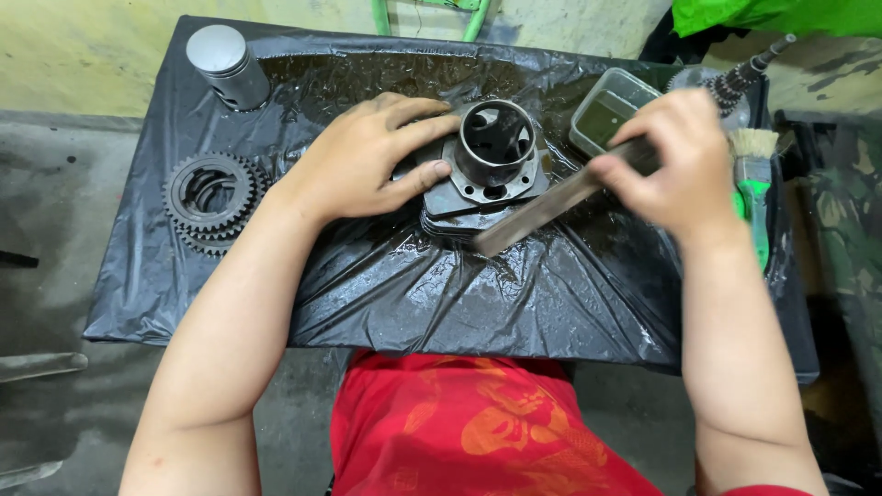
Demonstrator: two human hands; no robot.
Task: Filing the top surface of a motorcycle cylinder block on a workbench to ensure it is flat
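A dark finned engine cylinder (493,161) stands bore-up in the middle of a small table covered in black plastic sheet (386,285). My left hand (367,156) lies on its left side, fingers spread against the sleeve and flange, holding it. My right hand (675,165) is closed on a long flat metal file (542,213), which slants down-left so that its blurred far end lies against the cylinder's front fins.
A grey piston (227,64) stands at the back left corner. Stacked dark gears (213,197) lie at the left edge. A small clear tub (611,110), a geared shaft (735,83) and a green-handled paintbrush (755,184) sit at the right.
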